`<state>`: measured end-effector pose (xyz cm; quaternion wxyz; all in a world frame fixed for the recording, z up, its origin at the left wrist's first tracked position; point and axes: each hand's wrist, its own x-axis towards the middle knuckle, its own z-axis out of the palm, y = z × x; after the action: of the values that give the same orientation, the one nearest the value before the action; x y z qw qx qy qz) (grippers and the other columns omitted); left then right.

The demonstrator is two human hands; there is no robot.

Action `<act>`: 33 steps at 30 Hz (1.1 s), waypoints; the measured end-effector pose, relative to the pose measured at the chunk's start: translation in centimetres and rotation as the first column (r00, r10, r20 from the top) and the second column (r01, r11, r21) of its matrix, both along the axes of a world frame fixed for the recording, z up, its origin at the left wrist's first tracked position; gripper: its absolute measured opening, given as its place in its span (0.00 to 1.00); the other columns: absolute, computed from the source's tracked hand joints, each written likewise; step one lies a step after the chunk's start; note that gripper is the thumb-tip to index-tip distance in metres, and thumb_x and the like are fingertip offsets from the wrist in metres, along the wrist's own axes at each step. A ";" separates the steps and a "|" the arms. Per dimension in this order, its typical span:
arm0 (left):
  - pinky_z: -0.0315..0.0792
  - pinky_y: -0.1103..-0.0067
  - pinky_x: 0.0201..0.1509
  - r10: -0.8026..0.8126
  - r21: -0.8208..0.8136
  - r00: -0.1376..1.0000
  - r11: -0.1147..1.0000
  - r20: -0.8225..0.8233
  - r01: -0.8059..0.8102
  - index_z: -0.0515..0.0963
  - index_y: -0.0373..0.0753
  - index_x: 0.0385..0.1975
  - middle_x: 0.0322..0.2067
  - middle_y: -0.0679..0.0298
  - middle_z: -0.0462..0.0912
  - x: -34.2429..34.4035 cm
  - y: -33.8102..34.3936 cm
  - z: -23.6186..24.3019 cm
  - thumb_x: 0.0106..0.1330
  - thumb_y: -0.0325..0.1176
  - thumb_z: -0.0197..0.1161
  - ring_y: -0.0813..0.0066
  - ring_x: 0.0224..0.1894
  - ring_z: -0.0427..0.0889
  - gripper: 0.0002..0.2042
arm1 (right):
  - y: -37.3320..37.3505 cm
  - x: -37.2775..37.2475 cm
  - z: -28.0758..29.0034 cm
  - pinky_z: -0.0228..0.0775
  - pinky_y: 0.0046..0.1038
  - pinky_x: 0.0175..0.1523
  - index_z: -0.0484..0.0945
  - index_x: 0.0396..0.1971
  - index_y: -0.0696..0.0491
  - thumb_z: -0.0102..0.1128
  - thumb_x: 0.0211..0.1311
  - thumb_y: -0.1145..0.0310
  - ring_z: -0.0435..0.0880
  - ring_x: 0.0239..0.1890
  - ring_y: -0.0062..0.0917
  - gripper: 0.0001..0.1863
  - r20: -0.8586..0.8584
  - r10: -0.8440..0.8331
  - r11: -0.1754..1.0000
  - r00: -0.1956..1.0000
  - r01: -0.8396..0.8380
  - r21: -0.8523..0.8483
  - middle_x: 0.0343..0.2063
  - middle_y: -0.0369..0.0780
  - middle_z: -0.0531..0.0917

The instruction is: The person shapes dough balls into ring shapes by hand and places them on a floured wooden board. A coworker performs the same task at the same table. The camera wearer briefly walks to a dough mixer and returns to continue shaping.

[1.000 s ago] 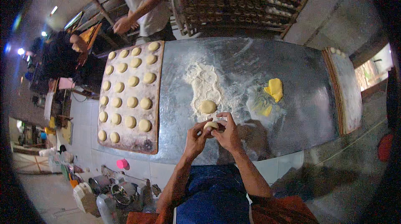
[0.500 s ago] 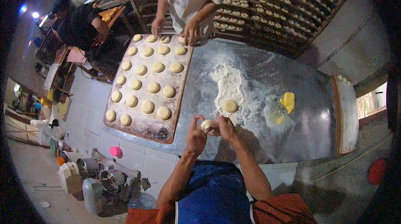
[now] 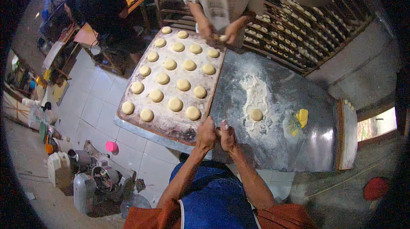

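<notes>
Left-center: wooden board (image 3: 165,121) with dough rounds (image 3: 175,104); sits further right in frame than half a second ago, along with the table, so mostly a head turn.
Upper center: co-worker's hands (image 3: 206,31) have left the board's top row, now at its upper right corner with what looks like a small dough piece (image 3: 222,38).
Lower center: left hand (image 3: 206,135) curled, thumb side up, just beside right hand (image 3: 227,138), also curled. The ring-like dough seen between them is now out of sight, so its shape can't be checked. Grip: fingers blocked by hand backs, can't tell if either holds anything.
Right of them: dough round (image 3: 256,114) on flour (image 3: 257,92), untouched. Yellow lump (image 3: 302,118) beyond; material unclear.
</notes>
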<state>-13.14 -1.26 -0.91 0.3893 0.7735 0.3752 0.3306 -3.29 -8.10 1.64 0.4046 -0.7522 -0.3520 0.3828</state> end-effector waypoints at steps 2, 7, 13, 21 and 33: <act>0.59 0.68 0.21 0.122 -0.073 0.943 0.992 0.309 -0.104 0.64 0.41 0.21 0.18 0.64 0.64 -0.6 0.1 -0.7 0.69 0.37 0.43 0.71 0.20 0.65 0.13 | 0.7 -1.4 -0.1 0.63 0.41 0.30 0.75 0.28 0.57 0.34 0.69 0.53 0.69 0.17 0.41 0.25 0.174 0.034 0.995 0.984 -0.049 0.084 0.18 0.49 0.77; 0.62 0.72 0.26 0.212 -0.581 0.865 0.807 0.456 0.108 0.64 0.36 0.23 0.19 0.65 0.63 -3.6 1.3 0.5 0.69 0.39 0.43 0.71 0.21 0.63 0.15 | 0.9 -2.9 -2.4 0.64 0.42 0.33 0.76 0.31 0.57 0.36 0.68 0.53 0.74 0.23 0.46 0.24 0.170 0.038 0.974 0.985 -0.075 0.215 0.23 0.50 0.79; 0.64 0.71 0.21 0.238 -0.568 0.635 0.727 0.735 0.386 0.69 0.34 0.25 0.18 0.57 0.72 -6.4 1.7 -4.4 0.64 0.40 0.51 0.64 0.19 0.72 0.14 | 2.3 -6.6 0.8 0.64 0.43 0.29 0.77 0.29 0.58 0.44 0.66 0.60 0.77 0.31 0.41 0.18 0.072 0.108 0.911 0.992 -0.128 0.392 0.24 0.49 0.79; 0.66 0.70 0.25 0.074 -0.229 0.882 0.973 0.465 0.039 0.67 0.34 0.17 0.17 0.54 0.70 -9.2 1.9 -2.4 0.61 0.36 0.52 0.60 0.22 0.75 0.14 | 2.0 -7.7 -1.8 0.65 0.35 0.24 0.74 0.36 0.57 0.48 0.65 0.58 0.76 0.20 0.35 0.16 0.520 0.229 0.819 0.823 -0.452 0.354 0.20 0.44 0.76; 0.64 0.61 0.31 0.114 0.015 0.985 0.994 -0.133 -0.113 0.67 0.35 0.28 0.26 0.50 0.71 -10.0 6.1 -3.2 0.61 0.32 0.54 0.49 0.30 0.72 0.08 | 3.8 -7.0 -1.7 0.73 0.35 0.43 0.72 0.44 0.58 0.68 0.48 0.66 0.81 0.36 0.36 0.24 0.201 0.113 0.984 0.973 -0.138 0.113 0.33 0.45 0.81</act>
<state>-23.10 4.80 -4.15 0.3408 0.7730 0.4426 0.3009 -10.31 -4.28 -0.06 0.3902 -0.7349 -0.4604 0.3094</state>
